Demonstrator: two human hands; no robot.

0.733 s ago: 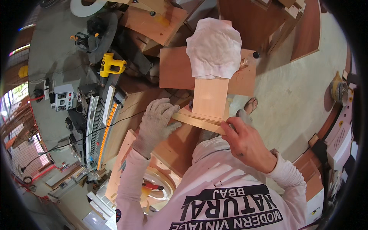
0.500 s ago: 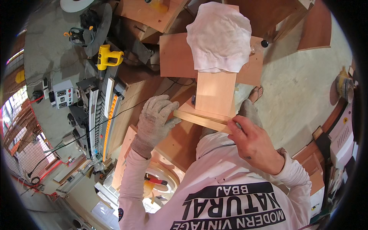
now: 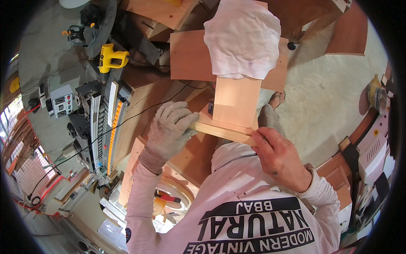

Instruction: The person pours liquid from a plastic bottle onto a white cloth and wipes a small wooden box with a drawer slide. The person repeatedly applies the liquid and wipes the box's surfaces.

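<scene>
A narrow pale wooden strip (image 3: 222, 133) lies crosswise along the near edge of a light wooden board (image 3: 237, 101). My left hand (image 3: 169, 129), in a grey knit glove, holds the strip's left end between thumb and fingers. At the other end my bare right hand (image 3: 280, 154) pinches the strip, thumb and fingers curled close to the board's near right corner. A crumpled white cloth (image 3: 242, 40) covers the far part of the board. Beneath the board, a wider reddish-brown panel (image 3: 190, 55) sticks out on both sides.
To the left, a yellow heat gun (image 3: 111, 58) rests beside a metal rail machine and a control box (image 3: 62, 101). A black cable (image 3: 139, 115) runs behind my left hand. More wooden panels (image 3: 347, 36) lie around; a brush (image 3: 374, 94) stands at far right.
The strip now sits closer against the board's near edge, the gap between them narrower. Both hands keep their hold; the whole view has shifted slightly.
</scene>
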